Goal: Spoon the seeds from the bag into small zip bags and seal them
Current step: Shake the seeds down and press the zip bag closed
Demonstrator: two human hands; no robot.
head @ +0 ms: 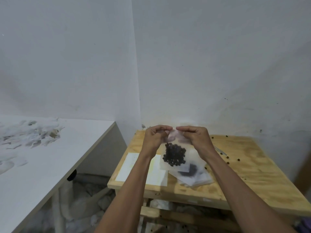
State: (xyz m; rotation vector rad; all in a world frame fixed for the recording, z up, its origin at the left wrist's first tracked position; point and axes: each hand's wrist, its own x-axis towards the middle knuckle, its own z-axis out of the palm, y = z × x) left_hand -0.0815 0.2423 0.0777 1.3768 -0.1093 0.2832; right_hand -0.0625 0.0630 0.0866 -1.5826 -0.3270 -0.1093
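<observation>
Left hand (155,137) and right hand (195,137) pinch the top of a zip bag (178,158) holding seeds (175,154). It looks filled, sealing underway; more bags (193,175) lie on the tabletop (252,174).

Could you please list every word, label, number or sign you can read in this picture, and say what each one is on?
None: no readable text anywhere.
The small zip bag, pinched at its top by the left hand and the right hand, shows only dark seeds, no print.
The white sheet on the wooden table has faint marks, too blurred to read.
The bags lying under it show no label.
</observation>
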